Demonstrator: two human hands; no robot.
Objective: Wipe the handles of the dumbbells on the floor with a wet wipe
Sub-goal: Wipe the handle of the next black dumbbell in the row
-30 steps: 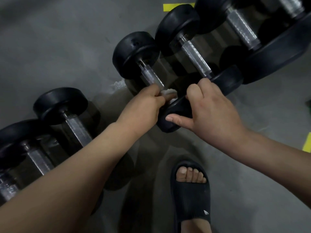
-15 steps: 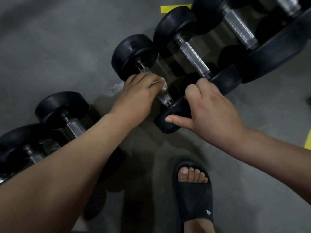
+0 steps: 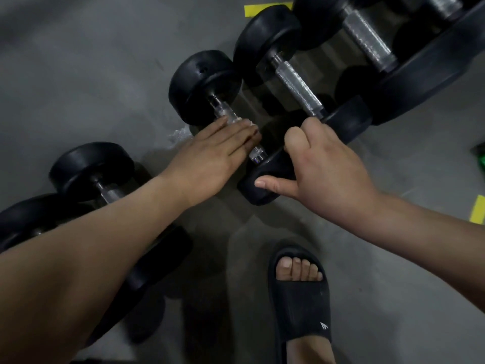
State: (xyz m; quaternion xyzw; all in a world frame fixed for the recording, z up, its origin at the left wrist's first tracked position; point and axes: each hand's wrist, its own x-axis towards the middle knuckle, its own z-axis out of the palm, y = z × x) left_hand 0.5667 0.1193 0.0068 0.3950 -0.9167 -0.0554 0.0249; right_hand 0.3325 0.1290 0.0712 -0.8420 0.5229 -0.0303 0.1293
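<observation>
A black dumbbell (image 3: 204,85) lies on the grey floor with a chrome handle (image 3: 223,110). My left hand (image 3: 215,156) lies across the middle of that handle, fingers wrapped over a white wet wipe (image 3: 237,121) that peeks out past my index finger. The thumb is hidden. My right hand (image 3: 325,174) grips the dumbbell's near head (image 3: 258,191), fingers curled over its top and the thumb stretched along its side.
More black dumbbells lie in the same row: one to the left (image 3: 91,166) and one with a knurled handle (image 3: 298,86) to the right, bigger ones beyond. A crumpled clear wrapper (image 3: 178,135) lies by my left hand. My foot in a black sandal (image 3: 301,300) stands below.
My left hand slid with the wipe from the handle's near end up towards the far head, then back a little to the middle. My right hand kept its grip on the near head.
</observation>
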